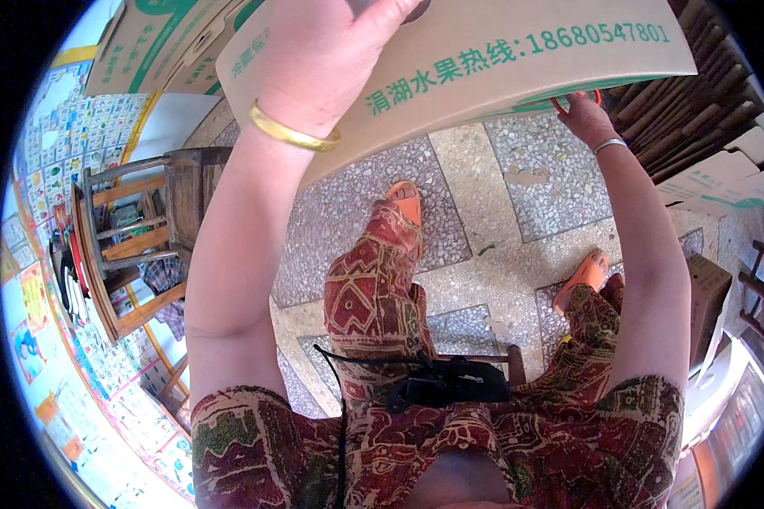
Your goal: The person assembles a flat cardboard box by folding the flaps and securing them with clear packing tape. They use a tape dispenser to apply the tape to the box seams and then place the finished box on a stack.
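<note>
A brown cardboard box (475, 59) with green print fills the top of the view, its lower edge raised above the floor. Against its face lies my left hand (335, 55), a gold bangle on the wrist. The thumb rests beside a dark hand hole; the other fingers run past the upper edge of the view, and the hand seems to grip the cardboard. Farther right, my right hand (587, 120) is closed around red-handled scissors (600, 98) at the box's lower edge. Their blades are hidden by the cardboard.
A wooden chair (132, 242) stands at the left, near a wall of picture charts (81, 127). Flattened cartons (174, 38) lean at the upper left. Stacked cardboard (683, 93) rises at the right, with a brown box (709, 301) nearer. My orange sandals (581, 280) rest on speckled floor tiles.
</note>
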The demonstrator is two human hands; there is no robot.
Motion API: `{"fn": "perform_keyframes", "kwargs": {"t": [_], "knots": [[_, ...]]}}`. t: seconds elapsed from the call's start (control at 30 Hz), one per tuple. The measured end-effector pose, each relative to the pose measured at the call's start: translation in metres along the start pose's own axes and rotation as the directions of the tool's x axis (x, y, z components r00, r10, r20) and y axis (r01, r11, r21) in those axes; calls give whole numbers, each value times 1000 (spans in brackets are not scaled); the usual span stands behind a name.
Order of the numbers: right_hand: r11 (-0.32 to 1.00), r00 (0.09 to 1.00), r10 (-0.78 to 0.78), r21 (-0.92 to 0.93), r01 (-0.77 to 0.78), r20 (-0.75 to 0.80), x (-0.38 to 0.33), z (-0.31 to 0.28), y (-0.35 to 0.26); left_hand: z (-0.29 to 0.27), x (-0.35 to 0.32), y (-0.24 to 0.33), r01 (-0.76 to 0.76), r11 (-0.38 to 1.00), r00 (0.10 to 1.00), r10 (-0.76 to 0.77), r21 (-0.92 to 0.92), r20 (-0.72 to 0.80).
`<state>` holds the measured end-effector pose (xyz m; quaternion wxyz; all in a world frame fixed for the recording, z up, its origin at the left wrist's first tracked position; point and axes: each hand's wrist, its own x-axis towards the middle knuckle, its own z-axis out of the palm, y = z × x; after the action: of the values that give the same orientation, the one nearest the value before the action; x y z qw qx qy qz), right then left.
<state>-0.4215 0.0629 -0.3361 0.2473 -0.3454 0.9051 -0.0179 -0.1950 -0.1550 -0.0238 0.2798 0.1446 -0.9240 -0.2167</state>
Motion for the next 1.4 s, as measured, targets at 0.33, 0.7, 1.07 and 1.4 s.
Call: {"fn": "perform_keyframes", "kwargs": {"t": [0.33, 0.7, 1.07, 1.4], "knots": [[991, 973, 4, -131, -35, -230, -32, -11, -10, 56, 41, -33, -358, 932, 930, 362, 65, -63], [991, 960, 48, 133, -11, -277, -139, 15, 45, 137, 61, -57, -382, 924, 921, 380, 8, 86], [331, 941, 28, 885, -328, 338, -367, -55, -52, 134, 58, -56, -238, 945, 963, 259, -223, 74], [641, 997, -72, 765, 63, -22, -383, -10, -80, 65, -87, -6, 172, 878, 933, -1, -447, 359]]}}
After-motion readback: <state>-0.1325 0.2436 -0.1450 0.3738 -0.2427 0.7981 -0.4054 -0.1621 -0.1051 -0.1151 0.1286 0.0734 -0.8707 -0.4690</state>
